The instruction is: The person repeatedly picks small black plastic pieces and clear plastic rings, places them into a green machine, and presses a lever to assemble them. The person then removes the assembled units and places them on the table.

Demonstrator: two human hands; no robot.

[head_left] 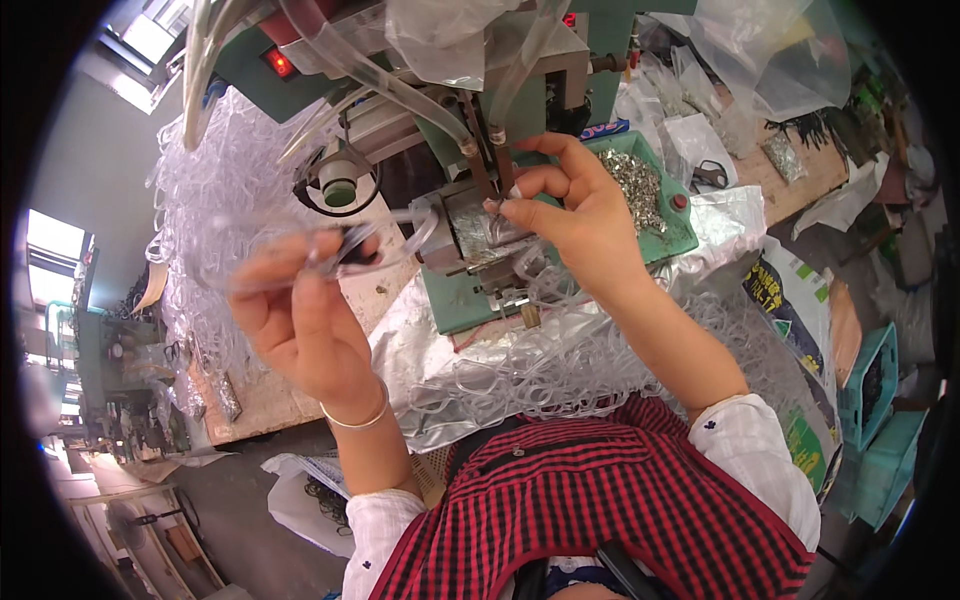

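Observation:
A green bench press machine [470, 225] stands in front of me, with clear hoses running down to its metal tips. My right hand [585, 215] is at the tips, thumb and forefinger pinched together; what lies between them is too small to make out. Left of the machine, my left hand [305, 325] is raised with its fingers closed on clear plastic straps [225, 250], smeared by motion. One looped strap end reaches from that hand toward the metal block. Below the block, more clear straps [530, 360] lie heaped on silvery sheeting.
A green tray [680, 235] of small metal pieces sits right of the machine, beside a red button [679, 202]. A tall mass of clear straps [245, 150] rises at the left. Scissors [710, 175] lie at the back right. Teal crates [875, 390] stand far right.

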